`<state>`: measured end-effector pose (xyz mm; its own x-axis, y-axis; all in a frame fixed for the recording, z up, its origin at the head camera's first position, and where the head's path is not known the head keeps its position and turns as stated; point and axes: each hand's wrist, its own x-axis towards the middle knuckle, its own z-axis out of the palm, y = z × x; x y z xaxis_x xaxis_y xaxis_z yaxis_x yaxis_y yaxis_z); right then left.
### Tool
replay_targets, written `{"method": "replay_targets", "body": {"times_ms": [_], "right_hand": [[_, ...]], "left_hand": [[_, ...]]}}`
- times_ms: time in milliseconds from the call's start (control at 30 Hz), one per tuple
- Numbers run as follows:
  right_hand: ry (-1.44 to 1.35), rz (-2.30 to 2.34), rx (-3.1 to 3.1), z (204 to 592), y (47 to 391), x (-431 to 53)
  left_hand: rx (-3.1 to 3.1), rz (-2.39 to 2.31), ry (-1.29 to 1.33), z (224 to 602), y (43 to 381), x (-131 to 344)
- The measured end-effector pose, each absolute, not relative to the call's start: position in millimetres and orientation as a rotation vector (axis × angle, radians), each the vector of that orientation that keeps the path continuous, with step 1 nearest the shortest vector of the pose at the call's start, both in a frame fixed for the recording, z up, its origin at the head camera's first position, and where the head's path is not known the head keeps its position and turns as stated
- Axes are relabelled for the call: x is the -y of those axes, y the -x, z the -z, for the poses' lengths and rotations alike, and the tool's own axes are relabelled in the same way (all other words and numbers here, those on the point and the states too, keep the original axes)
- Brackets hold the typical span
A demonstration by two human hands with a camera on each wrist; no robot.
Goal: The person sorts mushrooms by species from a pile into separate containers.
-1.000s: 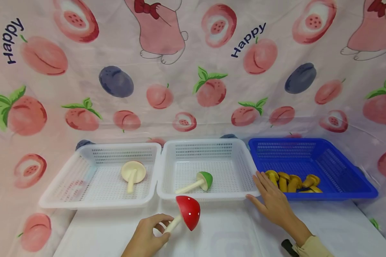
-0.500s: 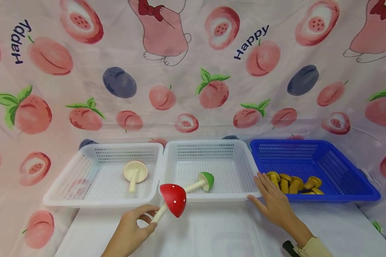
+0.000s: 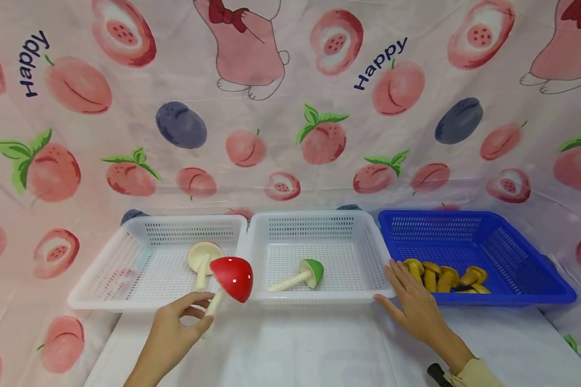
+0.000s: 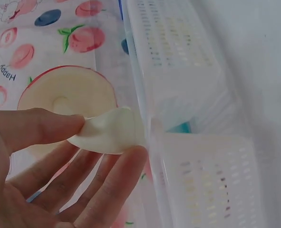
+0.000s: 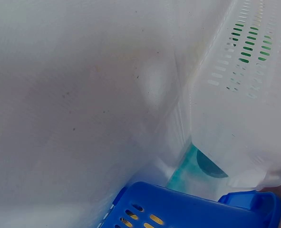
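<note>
My left hand (image 3: 176, 325) pinches the pale stem of a toy mushroom with a red, white-dotted cap (image 3: 233, 278). It hovers in front of the gap between the two white baskets. In the left wrist view, thumb and fingers hold the stem (image 4: 109, 133), and the cap's cream underside (image 4: 71, 88) faces the camera. My right hand (image 3: 413, 303) rests, fingers extended, where the middle white basket (image 3: 329, 295) meets the blue basket (image 3: 518, 299). A green-capped mushroom (image 3: 312, 273) lies in the middle basket. The left white basket (image 3: 135, 305) holds a mushroom (image 3: 204, 258) showing its cream underside.
Several yellow-brown mushrooms (image 3: 447, 278) lie along the near side of the blue basket. The three baskets stand in a row on a white-covered table (image 3: 319, 349). Behind them hangs a fruit-print cloth (image 3: 271, 123). A black object (image 3: 438, 373) is by the right sleeve.
My left hand has carried the red-capped mushroom leftward and slightly up, from in front of the middle basket towards the left one. The right hand stays on the rims. The view has shifted slightly.
</note>
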<state>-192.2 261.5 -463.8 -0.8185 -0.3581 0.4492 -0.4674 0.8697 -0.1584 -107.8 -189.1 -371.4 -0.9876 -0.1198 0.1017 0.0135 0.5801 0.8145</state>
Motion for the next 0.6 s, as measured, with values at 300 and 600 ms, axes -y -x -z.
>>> {"method": "replay_targets", "body": {"times_ms": [300, 600], "right_hand": [[-0.612, -0.352, 2.615, 463, 193, -262], [-0.61, -0.363, 2.633, 463, 193, -262]], "left_hand": [[2.62, 1.342, -0.118, 369, 119, 212], [2.591, 1.257, -0.122, 372, 131, 231]]}}
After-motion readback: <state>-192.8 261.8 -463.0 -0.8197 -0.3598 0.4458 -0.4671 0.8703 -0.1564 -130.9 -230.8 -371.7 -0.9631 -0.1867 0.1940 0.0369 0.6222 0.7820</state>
